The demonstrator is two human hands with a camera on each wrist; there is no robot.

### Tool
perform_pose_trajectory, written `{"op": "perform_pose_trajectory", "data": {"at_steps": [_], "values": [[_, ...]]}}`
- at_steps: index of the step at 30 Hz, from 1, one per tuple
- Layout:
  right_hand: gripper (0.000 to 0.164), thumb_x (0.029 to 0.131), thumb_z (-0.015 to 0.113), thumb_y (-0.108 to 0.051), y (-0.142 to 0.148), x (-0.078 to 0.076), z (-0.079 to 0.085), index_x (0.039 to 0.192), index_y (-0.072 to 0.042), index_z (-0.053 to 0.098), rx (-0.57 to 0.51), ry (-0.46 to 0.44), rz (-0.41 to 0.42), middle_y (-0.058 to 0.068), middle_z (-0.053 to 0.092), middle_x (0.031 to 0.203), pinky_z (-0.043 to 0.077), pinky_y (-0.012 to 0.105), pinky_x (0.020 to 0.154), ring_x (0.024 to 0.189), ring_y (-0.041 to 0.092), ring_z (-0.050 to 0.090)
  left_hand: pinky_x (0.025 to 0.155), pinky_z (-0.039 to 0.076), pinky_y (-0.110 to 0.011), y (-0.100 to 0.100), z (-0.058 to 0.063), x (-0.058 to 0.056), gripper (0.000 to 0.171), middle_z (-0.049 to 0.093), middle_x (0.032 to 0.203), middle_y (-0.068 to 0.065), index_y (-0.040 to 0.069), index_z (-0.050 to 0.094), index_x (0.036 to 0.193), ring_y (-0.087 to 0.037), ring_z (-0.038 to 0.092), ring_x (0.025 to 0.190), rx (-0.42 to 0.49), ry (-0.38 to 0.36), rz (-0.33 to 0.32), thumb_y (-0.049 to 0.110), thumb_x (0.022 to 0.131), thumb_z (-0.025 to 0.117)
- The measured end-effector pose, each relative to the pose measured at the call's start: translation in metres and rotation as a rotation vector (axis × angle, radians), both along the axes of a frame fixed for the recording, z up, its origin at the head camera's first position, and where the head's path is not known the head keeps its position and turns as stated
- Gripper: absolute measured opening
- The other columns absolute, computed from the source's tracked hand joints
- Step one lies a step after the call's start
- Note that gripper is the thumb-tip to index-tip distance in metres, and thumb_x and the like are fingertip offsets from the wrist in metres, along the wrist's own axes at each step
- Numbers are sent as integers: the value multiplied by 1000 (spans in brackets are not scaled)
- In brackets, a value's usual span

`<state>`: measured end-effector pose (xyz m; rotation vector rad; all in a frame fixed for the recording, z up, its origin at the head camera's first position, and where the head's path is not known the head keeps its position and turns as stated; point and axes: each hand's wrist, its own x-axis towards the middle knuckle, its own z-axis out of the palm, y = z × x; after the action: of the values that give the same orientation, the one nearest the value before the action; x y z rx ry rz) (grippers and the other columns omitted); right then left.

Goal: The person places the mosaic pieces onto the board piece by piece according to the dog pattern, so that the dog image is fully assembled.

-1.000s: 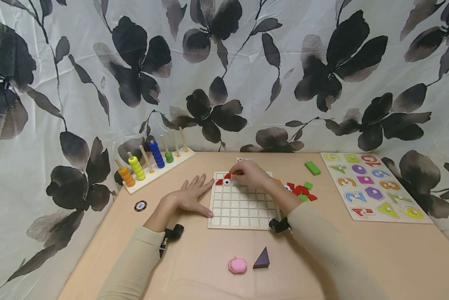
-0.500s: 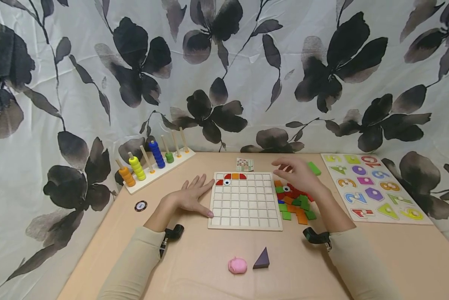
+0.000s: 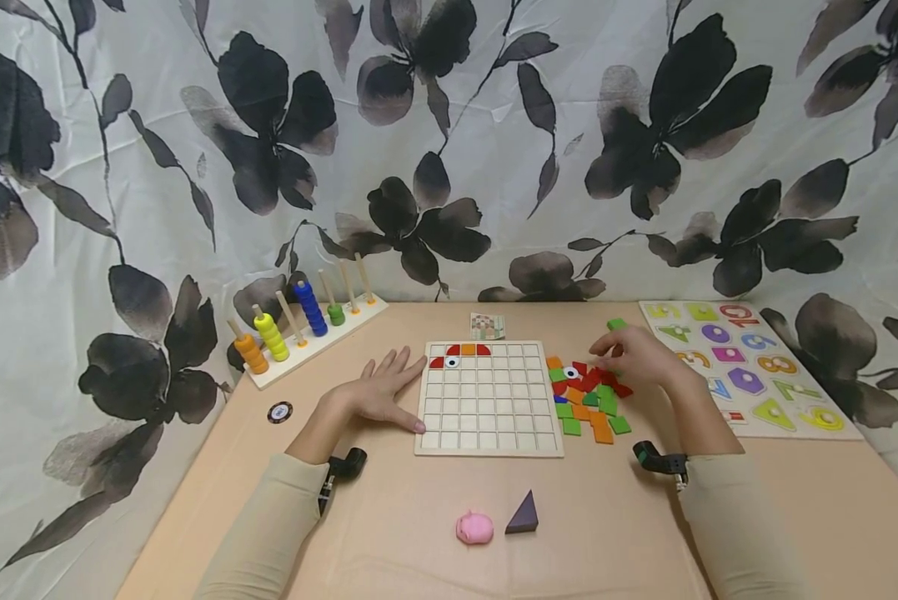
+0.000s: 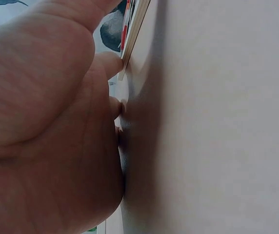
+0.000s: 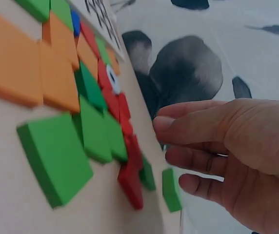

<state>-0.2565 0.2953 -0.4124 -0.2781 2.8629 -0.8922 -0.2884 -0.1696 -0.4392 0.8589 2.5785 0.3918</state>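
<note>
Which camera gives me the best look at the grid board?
The head view: it shows nearly all of the grid board from above, with the left hand at its edge. The left wrist view catches only a thin, edge-on slice; the right wrist view shows just a slanted part beyond the coloured pieces.

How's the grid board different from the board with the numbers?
The grid board is pale, its cells mostly bare; the number board is covered with bright numbers and shapes. The left hand touches the grid board's edge, while the right arm partly hides the number board. Both lie flat on the table.
</note>
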Motion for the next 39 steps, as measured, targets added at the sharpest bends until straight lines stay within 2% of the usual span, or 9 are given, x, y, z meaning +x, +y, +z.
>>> {"op": "perform_pose_trajectory", "data": {"at_steps": [5,10,15,22,26,29,34,39], "values": [[21,89,65,-6,10,-3,-8,110,-8,72,13,-82,6,6,66,97,51,30,66,83,25,52,111,-4,-63,0,1,0,121,-8,160,-15,23,8,156,-36,-10,146,-10,5,-1,75,65,68],[20,89,65,-6,12,-7,-13,107,-9,73,38,-64,25,7,67,102,48,31,70,86,24,51,112,-4,-62,-1,2,0,122,-9,160,-15,24,7,156,-36,-11,146,-8,7,1,77,64,68],[17,88,66,-6,10,-8,-14,103,-12,73,38,-60,29,5,66,95,47,31,69,84,25,50,112,-4,-61,-1,3,0,122,-9,160,-14,25,7,156,-35,-11,146,-7,0,5,77,64,68],[12,87,66,-4,11,-5,-12,91,-14,69,-19,-102,-12,8,59,88,49,32,60,79,27,50,112,-5,-61,0,2,0,122,-10,160,-14,25,7,156,-35,-11,146,-4,-10,2,77,64,68],[7,88,67,-5,10,-4,-8,91,-11,67,-94,-123,11,8,62,87,51,34,65,79,28,55,113,-5,-60,1,1,-1,123,-10,160,-13,26,6,156,-34,-12,146,-8,-11,5,78,63,67],[5,90,67,-10,3,-6,-4,95,-12,65,-141,-59,40,6,64,88,50,35,71,81,27,57,113,-5,-60,0,1,-1,123,-10,160,-13,26,5,156,-33,-12,146,-15,-12,9,79,63,66],[11,91,67,-17,-26,-13,1,101,-12,66,-248,111,68,3,66,95,52,34,77,84,24,59,113,-4,-60,0,0,-2,123,-10,160,-13,26,6,156,-33,-11,146,-19,-12,9,79,63,66],[14,90,68,-17,-70,-31,7,103,-10,67,-347,135,103,6,66,98,56,33,77,85,25,66,113,-5,-59,-1,0,-1,124,-11,160,-11,28,5,155,-32,-12,146,-25,-15,13,80,62,66]]}}
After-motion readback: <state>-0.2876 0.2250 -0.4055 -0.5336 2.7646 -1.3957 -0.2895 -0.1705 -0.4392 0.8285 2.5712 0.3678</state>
